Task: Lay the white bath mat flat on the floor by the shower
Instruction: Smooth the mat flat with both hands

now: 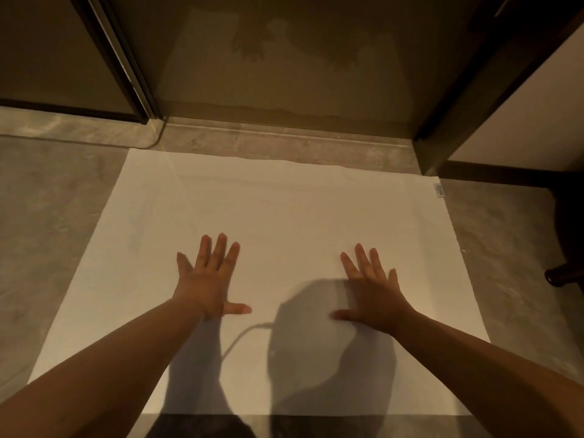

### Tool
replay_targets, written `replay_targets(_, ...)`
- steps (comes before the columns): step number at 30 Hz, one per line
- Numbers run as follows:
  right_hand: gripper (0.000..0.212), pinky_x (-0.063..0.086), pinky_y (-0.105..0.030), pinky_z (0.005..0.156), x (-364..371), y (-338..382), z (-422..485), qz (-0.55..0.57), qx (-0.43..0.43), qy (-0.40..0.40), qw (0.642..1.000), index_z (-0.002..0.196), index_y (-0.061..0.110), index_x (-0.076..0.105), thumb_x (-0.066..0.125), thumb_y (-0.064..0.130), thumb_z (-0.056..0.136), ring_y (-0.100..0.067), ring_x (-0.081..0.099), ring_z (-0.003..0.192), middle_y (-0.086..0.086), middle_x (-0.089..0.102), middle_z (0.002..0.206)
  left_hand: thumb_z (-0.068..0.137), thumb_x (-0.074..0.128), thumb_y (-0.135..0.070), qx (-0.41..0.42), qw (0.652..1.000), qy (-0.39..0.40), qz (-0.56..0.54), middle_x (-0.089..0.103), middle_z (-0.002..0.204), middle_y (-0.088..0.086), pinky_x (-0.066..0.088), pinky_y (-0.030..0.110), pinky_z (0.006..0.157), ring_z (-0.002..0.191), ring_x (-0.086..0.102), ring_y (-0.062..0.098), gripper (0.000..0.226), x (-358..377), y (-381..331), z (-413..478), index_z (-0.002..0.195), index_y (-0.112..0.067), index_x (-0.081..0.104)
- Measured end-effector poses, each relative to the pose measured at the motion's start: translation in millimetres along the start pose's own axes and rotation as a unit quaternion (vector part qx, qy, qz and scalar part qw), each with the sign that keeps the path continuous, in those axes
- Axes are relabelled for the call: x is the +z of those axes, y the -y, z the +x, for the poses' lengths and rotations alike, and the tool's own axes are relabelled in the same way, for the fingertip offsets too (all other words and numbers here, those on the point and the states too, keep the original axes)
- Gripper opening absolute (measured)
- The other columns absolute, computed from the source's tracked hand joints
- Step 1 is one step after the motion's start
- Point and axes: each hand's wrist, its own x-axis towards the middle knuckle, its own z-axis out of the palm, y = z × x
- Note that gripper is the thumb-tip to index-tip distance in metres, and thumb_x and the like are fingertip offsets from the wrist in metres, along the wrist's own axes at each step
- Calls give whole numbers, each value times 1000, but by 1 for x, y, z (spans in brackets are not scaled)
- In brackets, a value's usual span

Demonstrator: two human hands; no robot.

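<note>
The white bath mat (278,210) lies spread out on the grey stone floor, its far edge close to the shower threshold (284,137). A small label (440,190) shows at its far right corner. My left hand (208,276) rests palm down on the mat left of centre, fingers spread. On the right of centre my right hand (371,289) lies flat in the same way, fingers apart. Neither hand grips the cloth. My forearms and their shadows cover part of the mat's near half.
The glass shower door (284,58) stands straight ahead in dark frames (126,58). A white wall panel with dark skirting (518,121) is on the right. A dark rounded object (565,241) sits on the floor right of the mat. Grey floor (53,222) runs along both sides.
</note>
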Motion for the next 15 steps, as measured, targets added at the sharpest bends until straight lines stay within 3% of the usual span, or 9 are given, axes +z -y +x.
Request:
replay_targets(3, 130, 9, -68, 108, -6, 1, 10, 11, 6, 5, 1000, 148, 32, -15, 49, 91, 52, -33, -24, 141, -5, -26, 155, 61, 43, -90, -29, 998, 28, -53, -39, 149, 9, 7, 67, 109, 139, -29, 37, 129, -2, 6, 5, 140, -22, -34)
replay_targets(7, 129, 5, -69, 107, -6, 2, 18, 12, 21, 59, 998, 147, 33, -17, 59, 84, 55, -34, -26, 140, -5, -28, 154, 60, 45, -90, -32, 998, 47, -28, -41, 148, 12, 12, 68, 109, 138, -28, 40, 132, 1, 5, 8, 133, -21, -41)
replay_targets(15, 128, 2, -69, 107, -4, 2, 17, 22, 25, 59, 998, 147, 35, -16, 60, 83, 55, -31, -29, 139, -3, -29, 154, 56, 49, -90, -38, 996, 78, -15, -44, 145, 13, 15, 69, 106, 137, -31, 41, 138, -4, 4, 10, 129, -19, -44)
